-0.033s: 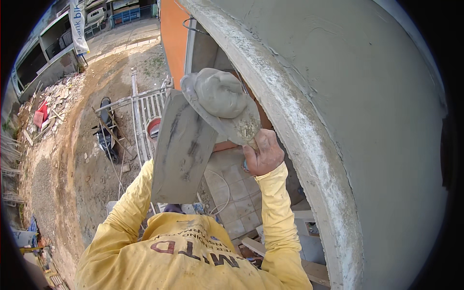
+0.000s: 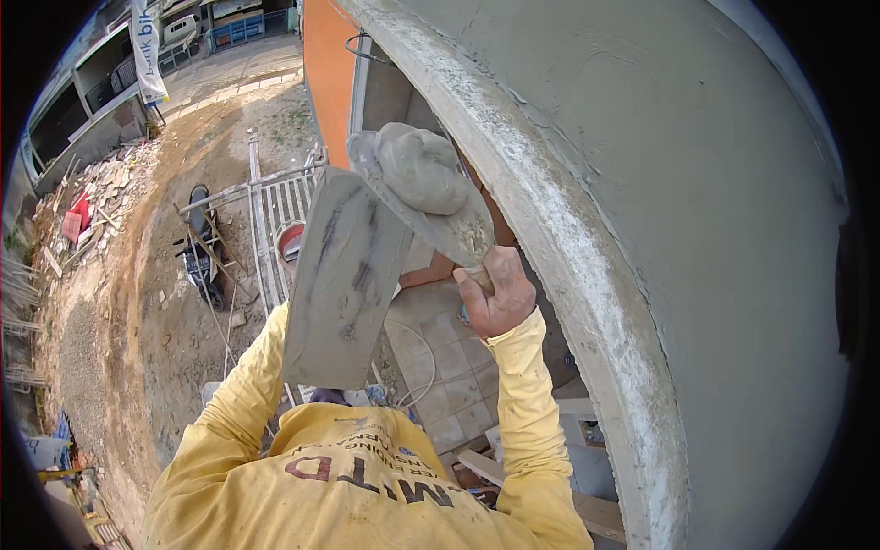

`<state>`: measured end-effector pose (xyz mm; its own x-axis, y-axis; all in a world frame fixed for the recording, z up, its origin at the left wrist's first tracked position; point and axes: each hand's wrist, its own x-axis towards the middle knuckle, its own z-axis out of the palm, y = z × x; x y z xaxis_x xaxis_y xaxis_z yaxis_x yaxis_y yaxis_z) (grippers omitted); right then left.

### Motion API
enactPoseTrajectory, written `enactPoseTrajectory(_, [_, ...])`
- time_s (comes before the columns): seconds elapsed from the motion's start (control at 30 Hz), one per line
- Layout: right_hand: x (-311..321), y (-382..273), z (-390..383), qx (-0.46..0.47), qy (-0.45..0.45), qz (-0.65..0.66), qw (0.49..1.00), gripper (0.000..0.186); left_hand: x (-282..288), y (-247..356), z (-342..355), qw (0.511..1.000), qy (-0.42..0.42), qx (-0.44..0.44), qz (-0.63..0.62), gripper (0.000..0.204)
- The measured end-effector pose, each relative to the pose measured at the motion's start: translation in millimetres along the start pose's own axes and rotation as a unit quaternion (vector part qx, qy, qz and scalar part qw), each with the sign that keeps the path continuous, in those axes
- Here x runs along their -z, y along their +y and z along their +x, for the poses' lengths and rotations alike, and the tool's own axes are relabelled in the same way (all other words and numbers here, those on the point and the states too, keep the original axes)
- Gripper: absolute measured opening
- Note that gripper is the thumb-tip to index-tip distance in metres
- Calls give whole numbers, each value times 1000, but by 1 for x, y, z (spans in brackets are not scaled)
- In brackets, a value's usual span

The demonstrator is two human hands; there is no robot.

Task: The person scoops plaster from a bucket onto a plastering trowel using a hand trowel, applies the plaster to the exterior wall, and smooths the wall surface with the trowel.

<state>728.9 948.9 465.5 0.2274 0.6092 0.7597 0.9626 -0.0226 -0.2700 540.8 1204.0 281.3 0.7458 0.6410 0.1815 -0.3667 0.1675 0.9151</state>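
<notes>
My right hand (image 2: 500,291) is closed round the handle of a mortar-caked trowel (image 2: 470,236). A thick lump of wet grey mortar (image 2: 423,170) sits on its blade. The trowel's edge overlaps the upper right edge of a flat rectangular plasterer's board (image 2: 346,284) smeared with mortar; whether they touch I cannot tell. My left forearm (image 2: 261,353), in a yellow sleeve, runs up behind this board, which is held up at its end. The board hides my left hand and its fingers. Right of my right hand rises a freshly plastered grey wall (image 2: 733,275).
The wall's rough, whitish curved edge (image 2: 587,266) passes close to my right arm. Below are a slatted bamboo platform (image 2: 268,220), a red-rimmed bucket (image 2: 291,240) and a tiled floor (image 2: 449,367). A motorcycle (image 2: 203,252) and a rubble heap (image 2: 101,202) are farther left.
The trowel with its mortar has risen slightly, and my right hand has shifted a little to the left. The board has also moved slightly left.
</notes>
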Motion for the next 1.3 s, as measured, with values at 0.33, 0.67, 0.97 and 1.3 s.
enactPoseTrajectory(0.33, [6, -8, -43, -407, -287, 742, 449, 56, -12, -10, -51, 985, -57, 42, -157, 35])
enactPoseTrajectory(0.67, [41, 6, -102, -533, -231, 734, 352, 58, -35, 21, 3, 949, -75, 99, -289, 35])
enactPoseTrajectory(0.97, [122, -67, -65, -396, 53, 544, 738, 66, -112, 132, 197, 921, -36, 99, -374, 35])
enactPoseTrajectory(1.3, [152, -80, -75, -347, 357, 243, 832, 57, -189, 118, 359, 960, -36, 97, -260, 40])
